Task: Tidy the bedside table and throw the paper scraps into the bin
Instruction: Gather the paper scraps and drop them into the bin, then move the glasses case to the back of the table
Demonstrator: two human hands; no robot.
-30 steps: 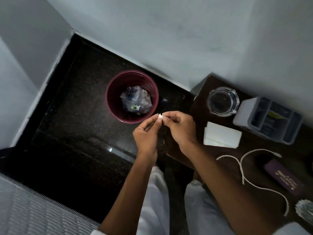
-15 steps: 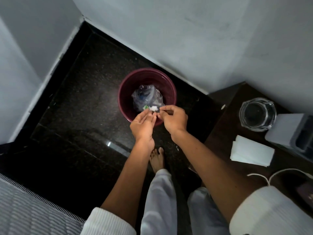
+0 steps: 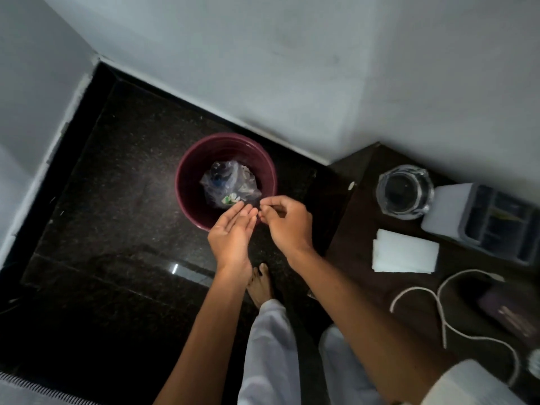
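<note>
A maroon round bin (image 3: 187, 182) stands on the dark floor by the wall, with crumpled clear plastic (image 3: 228, 185) lying inside. Over its near rim my left hand (image 3: 232, 232) is flat, palm up, fingers together, with nothing on it. My right hand (image 3: 287, 222) hovers beside it with thumb and fingers pinched; no paper scrap shows between them. The dark wooden bedside table (image 3: 359, 258) is at the right, with a folded white paper (image 3: 406, 255) on it.
On the table stand a glass ashtray (image 3: 404, 192), a grey compartment organiser (image 3: 493, 223), a white cable (image 3: 444, 314) and a dark purple case (image 3: 508, 314). A small white speck (image 3: 351, 186) lies near the table's corner. My bare foot (image 3: 260, 285) is below the hands.
The small white scrap pinched between both hands a moment ago is no longer visible. My left hand has opened flat, palm up, above the bin's rim. The view shifted slightly left.
</note>
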